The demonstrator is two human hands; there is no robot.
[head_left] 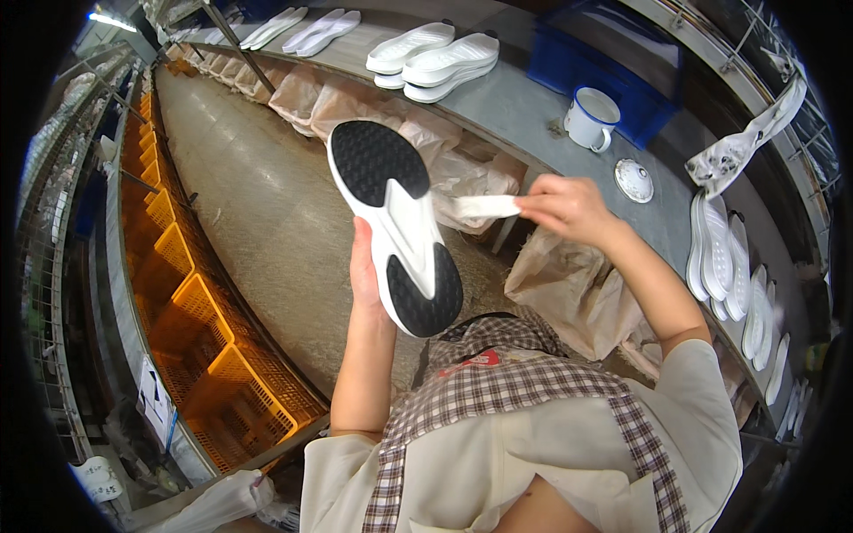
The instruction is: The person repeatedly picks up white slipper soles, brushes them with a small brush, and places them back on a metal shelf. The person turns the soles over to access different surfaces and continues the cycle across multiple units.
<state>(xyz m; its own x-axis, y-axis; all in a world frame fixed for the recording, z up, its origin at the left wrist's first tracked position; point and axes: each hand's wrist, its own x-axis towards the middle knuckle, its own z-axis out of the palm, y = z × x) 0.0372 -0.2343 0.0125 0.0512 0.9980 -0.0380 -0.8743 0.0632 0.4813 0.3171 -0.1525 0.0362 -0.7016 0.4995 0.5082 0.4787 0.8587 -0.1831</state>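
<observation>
My left hand [362,266] is closed round the side of a white shoe sole [407,222] and holds it up in front of me. Two black textured pads face me, one at each end of the sole, with bare white between them. To its right, my right hand [564,209] pinches a flat white strip-like piece [487,207]. That piece points left toward the sole's edge; its far end is blurred, and I cannot tell whether it touches the sole.
On the grey bench [498,115] lie stacked white soles [449,67], an enamel mug [593,118], a round white lid [633,180] and a blue crate [609,62]. More soles [711,249] rest at right. Pale sacks [573,289] hang below. Orange crates [233,400] line the left.
</observation>
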